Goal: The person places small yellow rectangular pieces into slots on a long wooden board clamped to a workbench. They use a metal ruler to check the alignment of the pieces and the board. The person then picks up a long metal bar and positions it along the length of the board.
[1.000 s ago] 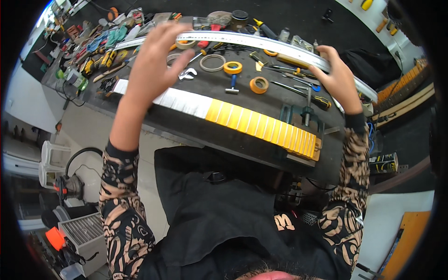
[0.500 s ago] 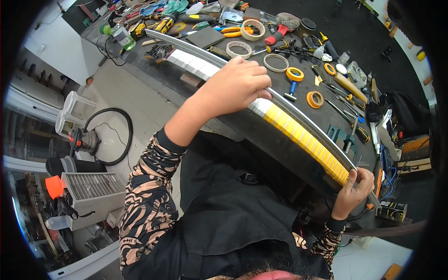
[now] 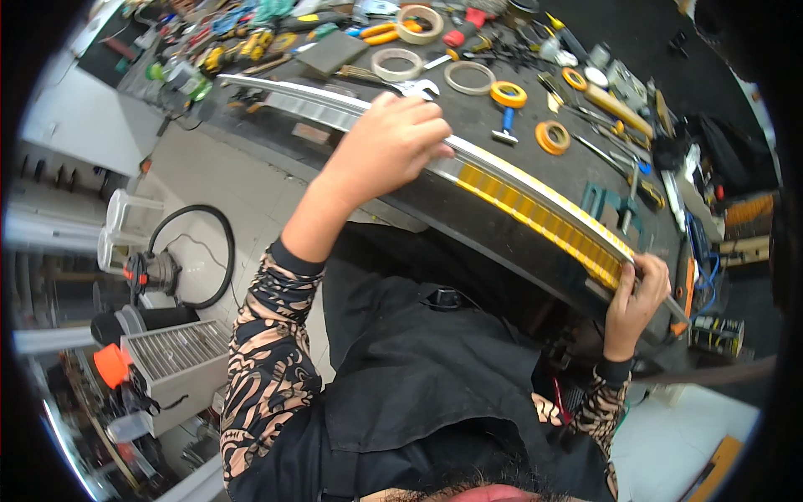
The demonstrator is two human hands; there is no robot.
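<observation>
A long, slightly bowed metal strip [image 3: 539, 194] runs across in front of me along the near edge of the workbench. Its near side is ribbed, silver at the left and yellow [image 3: 527, 213] from the middle to the right. My left hand [image 3: 391, 138] is closed over the strip left of its middle, fingers curled around the upper edge. Near the right end, my right hand [image 3: 638, 297] pinches the strip between thumb and fingers. Just beyond my left hand, an adjustable wrench [image 3: 418, 89] lies on the bench, partly hidden.
The dark workbench [image 3: 468, 111] carries tape rolls [image 3: 552, 137], a blue-handled razor-like tool [image 3: 506, 125], a grey block [image 3: 333, 53] and several hand tools. A green vise-like tool [image 3: 615, 209] stands at the right. On the floor at left is a vacuum cleaner [image 3: 152, 272] with a black hose.
The strip has tilted, so its ribbed side shows at a different angle. Both hands keep hold. The bench items sit higher in view, and the wrench now shows beyond my left hand.
</observation>
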